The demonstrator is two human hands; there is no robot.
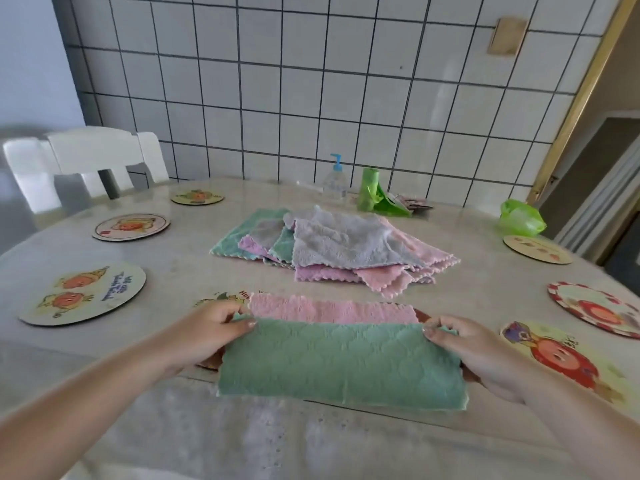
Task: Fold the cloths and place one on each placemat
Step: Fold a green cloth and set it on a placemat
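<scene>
One green-and-pink cloth (341,362) is being folded, both hands (207,336) pinching its upper corners; the pile (341,247) is waiting (visible placemats (83,296) bare).

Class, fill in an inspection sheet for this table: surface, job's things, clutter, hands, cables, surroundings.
Surface: pale round table, bare between the mats.
Job's things: green-and-pink cloth half folded over the near mat; unfolded pile mid-table; six other mats, none with a cloth.
Clutter: pump bottle, green bag roll, green bag at the far edge.
Hands: left hand and right hand each pinch an end of the cloth.
Cables: nothing seen.
Surroundings: tiled wall, white chair, doorway at right.
</scene>
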